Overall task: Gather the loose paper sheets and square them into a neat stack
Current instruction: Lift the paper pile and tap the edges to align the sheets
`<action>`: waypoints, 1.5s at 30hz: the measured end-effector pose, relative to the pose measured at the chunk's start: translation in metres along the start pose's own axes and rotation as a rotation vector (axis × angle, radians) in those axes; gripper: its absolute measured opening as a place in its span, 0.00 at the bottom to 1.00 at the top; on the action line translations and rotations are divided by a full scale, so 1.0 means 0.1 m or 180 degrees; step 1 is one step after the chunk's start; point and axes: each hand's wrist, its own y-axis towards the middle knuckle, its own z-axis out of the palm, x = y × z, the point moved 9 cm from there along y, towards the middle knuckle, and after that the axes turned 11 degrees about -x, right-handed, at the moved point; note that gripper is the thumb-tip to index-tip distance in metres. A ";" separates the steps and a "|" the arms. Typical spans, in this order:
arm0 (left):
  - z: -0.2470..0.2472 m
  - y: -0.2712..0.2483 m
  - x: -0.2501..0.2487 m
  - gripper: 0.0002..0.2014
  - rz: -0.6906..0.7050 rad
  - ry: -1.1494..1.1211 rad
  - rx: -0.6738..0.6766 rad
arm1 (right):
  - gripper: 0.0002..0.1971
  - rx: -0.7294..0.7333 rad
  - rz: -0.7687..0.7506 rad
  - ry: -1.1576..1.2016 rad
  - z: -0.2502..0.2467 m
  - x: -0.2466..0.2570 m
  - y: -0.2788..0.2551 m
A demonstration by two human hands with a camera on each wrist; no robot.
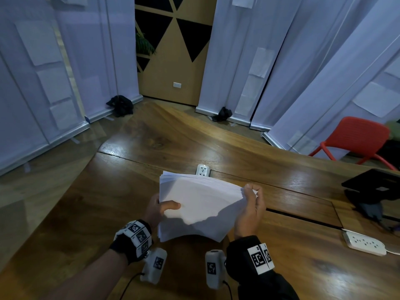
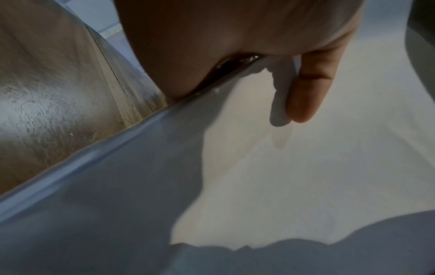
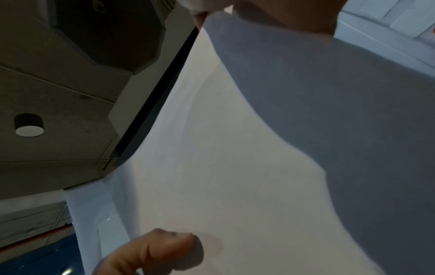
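Both hands clasped the thick white paper stack (image 1: 201, 204) above the brown wooden table (image 1: 86, 204): left hand (image 1: 161, 210) gripping its left edge, right hand (image 1: 251, 208) its right.

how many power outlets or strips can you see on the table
2. A built-in white socket module is set into the wooden table just beyond the paper stack; a white power strip lies at the right. Others may be hidden.

Dim bluish light, glare patches on the table (image 1: 121, 146), wrist views blurred, edges bowed
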 end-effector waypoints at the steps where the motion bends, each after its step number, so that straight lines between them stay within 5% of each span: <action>1: 0.00 0.00 0.00 0.25 -0.0008 -0.0013 0.0000 | 0.08 -0.0027 0.0026 0.0015 0.00 0.00 0.00; 7: -0.01 0.00 0.01 0.23 -0.0011 0.0087 -0.0031 | 0.04 -0.0071 0.0146 -0.0043 -0.01 -0.02 0.02; 13: -0.02 0.00 0.00 0.24 0.0007 0.0209 -0.0050 | 0.12 0.0076 -0.0037 -0.0078 0.03 0.07 0.02; 20: 0.06 -0.09 -0.42 0.25 0.0633 0.0071 -0.0258 | 0.14 -0.0212 0.0240 -0.0164 -0.04 0.03 0.03; 24: 0.08 -0.15 -0.58 0.43 0.0983 0.0158 -0.0570 | 0.13 -0.0228 0.0324 -0.0371 -0.02 -0.02 0.01; 31: -0.01 -0.23 -0.74 0.22 0.0757 0.0342 -0.1604 | 0.15 -0.0389 0.0136 -0.0875 -0.03 0.08 -0.02; 37: 0.01 -0.17 -0.85 0.23 0.1230 0.0065 -0.1235 | 0.25 -0.0339 -0.0007 -0.0660 -0.01 0.11 -0.03; 41: 0.00 -0.05 -0.63 0.47 0.1120 0.0309 -0.0372 | 0.29 0.0144 -0.0331 -0.0689 -0.06 -0.05 -0.03; 45: -0.06 -0.09 -0.31 0.38 0.0985 0.1209 -0.0063 | 0.55 0.0595 -0.0021 -0.1189 -0.19 -0.47 -0.13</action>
